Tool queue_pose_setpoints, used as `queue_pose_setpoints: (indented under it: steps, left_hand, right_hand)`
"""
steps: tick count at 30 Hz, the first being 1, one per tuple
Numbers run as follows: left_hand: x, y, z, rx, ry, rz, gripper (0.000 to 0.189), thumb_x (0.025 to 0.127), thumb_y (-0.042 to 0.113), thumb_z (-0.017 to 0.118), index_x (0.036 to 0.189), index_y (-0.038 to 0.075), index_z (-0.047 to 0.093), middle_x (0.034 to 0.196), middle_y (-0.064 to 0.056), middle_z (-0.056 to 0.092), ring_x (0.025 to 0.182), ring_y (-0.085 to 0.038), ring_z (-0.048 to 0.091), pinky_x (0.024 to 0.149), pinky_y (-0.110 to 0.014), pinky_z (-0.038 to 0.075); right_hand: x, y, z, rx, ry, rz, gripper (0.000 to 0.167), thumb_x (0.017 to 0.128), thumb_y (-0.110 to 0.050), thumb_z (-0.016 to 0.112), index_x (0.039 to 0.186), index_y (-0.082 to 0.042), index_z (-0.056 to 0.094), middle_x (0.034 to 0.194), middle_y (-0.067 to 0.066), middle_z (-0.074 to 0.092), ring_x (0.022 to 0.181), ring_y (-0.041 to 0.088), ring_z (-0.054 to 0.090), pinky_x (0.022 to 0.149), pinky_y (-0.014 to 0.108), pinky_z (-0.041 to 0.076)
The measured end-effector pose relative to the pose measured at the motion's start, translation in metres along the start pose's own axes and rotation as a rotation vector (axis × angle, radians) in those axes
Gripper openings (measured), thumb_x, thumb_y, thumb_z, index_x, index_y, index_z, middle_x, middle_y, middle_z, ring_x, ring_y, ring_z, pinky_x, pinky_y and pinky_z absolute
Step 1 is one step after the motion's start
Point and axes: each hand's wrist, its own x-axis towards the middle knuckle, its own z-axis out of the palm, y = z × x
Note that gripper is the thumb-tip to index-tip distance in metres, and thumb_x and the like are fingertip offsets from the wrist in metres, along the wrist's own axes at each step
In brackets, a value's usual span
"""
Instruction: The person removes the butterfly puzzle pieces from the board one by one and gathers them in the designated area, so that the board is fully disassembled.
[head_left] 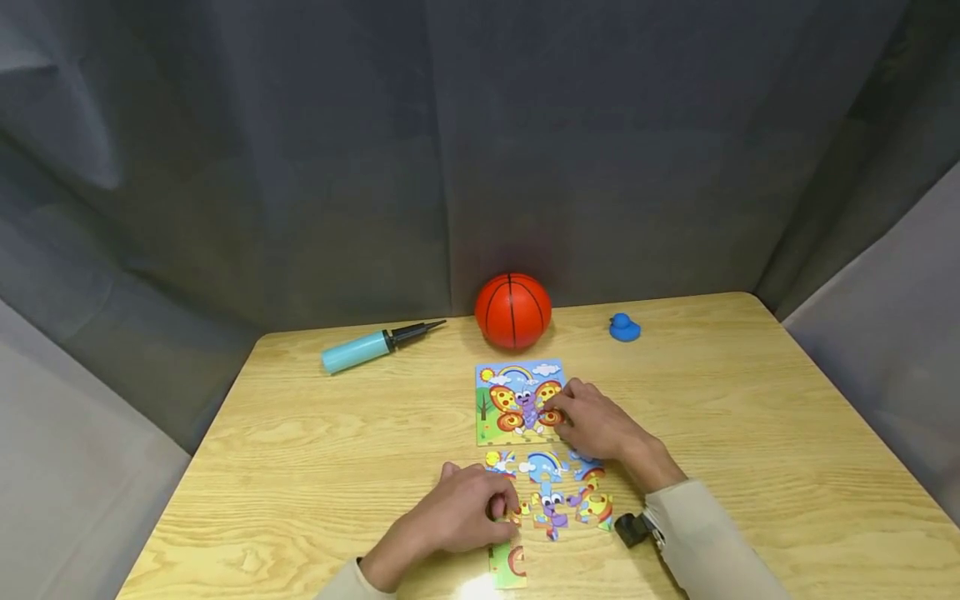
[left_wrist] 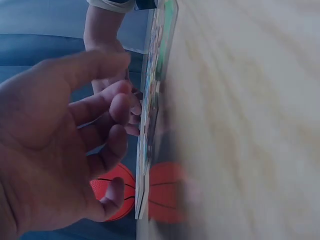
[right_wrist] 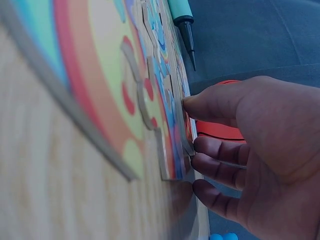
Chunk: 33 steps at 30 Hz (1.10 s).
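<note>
My right hand (head_left: 600, 421) reaches over the right edge of a square butterfly picture board (head_left: 517, 437). Its thumb and fingertips pinch at a thin puzzle piece (right_wrist: 186, 135) by the board, mostly hidden by the fingers. Low over the left column of loose pieces, my left hand (head_left: 468, 508) has its fingers loosely curled, with nothing between them in the left wrist view. Below the board lie several cut puzzle pieces: a rainbow piece (head_left: 543, 465), a butterfly-face piece (head_left: 551, 508), a wing piece (head_left: 596, 504) and a green corner piece (head_left: 508, 567). The left hand partly covers some pieces.
Behind the board sits a red ball (head_left: 513, 311) with black lines. A light-blue hand pump (head_left: 360, 352) lies at the back left, and a blue rubber duck (head_left: 624, 327) stands at the back right. Dark curtain (head_left: 360, 167) encloses the wooden table (head_left: 315, 467).
</note>
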Motion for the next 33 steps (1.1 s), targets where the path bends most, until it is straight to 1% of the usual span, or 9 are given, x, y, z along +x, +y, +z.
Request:
queue_pose_setpoints:
  steps: [3,6,11,16,19,22,27,30,33]
  left_hand:
    - [0.008,-0.001,-0.002,-0.028,0.038,-0.016,0.015,0.080,0.038,0.075,0.087,0.030,0.065,0.068,0.024,0.051,0.072,0.005,0.046,0.070,-0.026,0.029]
    - [0.014,-0.003,-0.001,-0.048,0.059,-0.058,0.017,0.082,0.039,0.073,0.093,0.028,0.065,0.075,0.022,0.054,0.078,0.002,0.048,0.069,-0.025,0.032]
    - [0.029,-0.008,-0.004,-0.028,0.114,-0.124,0.025,0.085,0.041,0.070,0.104,0.026,0.065,0.093,0.012,0.061,0.088,-0.003,0.049,0.073,-0.027,0.034]
    - [0.044,-0.018,-0.008,0.003,0.154,-0.174,0.031,0.086,0.041,0.068,0.112,0.024,0.063,0.103,0.007,0.061,0.096,-0.010,0.050,0.078,-0.031,0.035]
    - [0.051,-0.022,-0.010,0.008,0.145,-0.206,0.033,0.087,0.042,0.067,0.114,0.024,0.063,0.108,0.007,0.060,0.101,-0.012,0.049,0.082,-0.035,0.033]
    - [0.057,-0.026,-0.010,-0.007,0.134,-0.234,0.032,0.087,0.041,0.067,0.113,0.024,0.063,0.109,0.007,0.058,0.103,-0.013,0.047,0.085,-0.038,0.031]
    - [0.070,-0.029,-0.010,-0.019,0.133,-0.247,0.035,0.088,0.039,0.066,0.117,0.021,0.064,0.111,0.003,0.057,0.100,-0.015,0.044,0.082,-0.038,0.029]
    - [0.077,-0.031,-0.011,0.001,0.112,-0.269,0.041,0.088,0.041,0.065,0.124,0.020,0.062,0.116,0.002,0.056,0.104,-0.016,0.045,0.083,-0.039,0.030]
    - [0.082,-0.032,-0.011,0.033,0.089,-0.300,0.044,0.087,0.043,0.065,0.125,0.020,0.062,0.117,0.001,0.055,0.107,-0.018,0.045,0.083,-0.041,0.030]
  right_hand:
    - [0.000,0.000,-0.003,0.005,-0.001,0.008,0.028,0.090,-0.019,0.067,0.118,-0.016,0.067,0.104,-0.001,0.051,0.094,0.016,0.046,0.081,0.035,0.042]
    - [-0.001,-0.001,-0.001,0.008,-0.006,0.017,0.029,0.090,-0.020,0.067,0.118,-0.017,0.067,0.103,-0.001,0.051,0.093,0.015,0.045,0.081,0.035,0.041]
    - [-0.001,-0.001,-0.002,0.002,-0.012,0.040,0.030,0.089,-0.021,0.067,0.119,-0.016,0.065,0.104,0.001,0.049,0.092,0.016,0.044,0.081,0.035,0.041]
    - [0.000,0.000,-0.003,-0.011,-0.020,0.068,0.030,0.089,-0.022,0.068,0.118,-0.015,0.065,0.106,0.002,0.050,0.093,0.017,0.045,0.082,0.036,0.043]
    - [0.000,0.000,-0.004,-0.012,-0.026,0.084,0.030,0.089,-0.024,0.068,0.118,-0.015,0.065,0.108,0.002,0.051,0.096,0.018,0.047,0.084,0.037,0.044]
    - [-0.001,0.000,-0.004,-0.009,-0.034,0.100,0.030,0.089,-0.024,0.067,0.117,-0.014,0.065,0.111,0.003,0.051,0.100,0.019,0.047,0.087,0.039,0.045]
    - [-0.001,0.001,-0.005,-0.016,-0.038,0.116,0.028,0.089,-0.025,0.067,0.114,-0.014,0.065,0.111,0.003,0.050,0.099,0.019,0.046,0.087,0.039,0.045]
    - [-0.002,0.001,-0.005,-0.018,-0.037,0.117,0.027,0.089,-0.025,0.067,0.113,-0.014,0.065,0.110,0.003,0.050,0.099,0.019,0.046,0.087,0.039,0.045]
    - [-0.001,0.000,-0.005,-0.016,-0.037,0.107,0.027,0.088,-0.025,0.067,0.112,-0.013,0.065,0.111,0.002,0.050,0.100,0.019,0.047,0.087,0.039,0.045]
